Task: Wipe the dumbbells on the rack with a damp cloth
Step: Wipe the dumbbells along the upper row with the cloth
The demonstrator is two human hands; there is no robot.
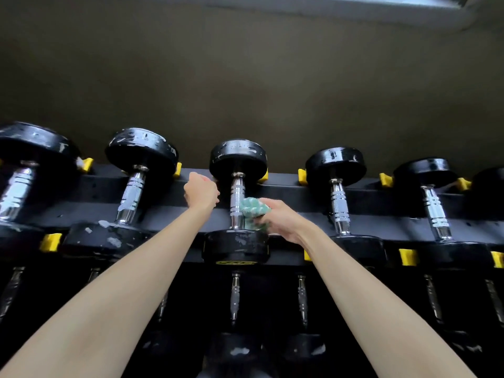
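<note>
Grasping cloth [252, 210] against the dumbbell handle [236, 196], right fingers [268, 204] curl; left fingers [198, 179] clenched.

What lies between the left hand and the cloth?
In the head view, the middle dumbbell's chrome handle stands between them: left hand to its left, cloth against its right side.

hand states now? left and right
Left hand: fingers curled beside the rack; grip on anything cannot be told.
Right hand: holding the green cloth against the dumbbell handle.

fingers of left hand [201, 192] hidden; cloth [252, 211] partly hidden under right hand [283, 222]
</note>
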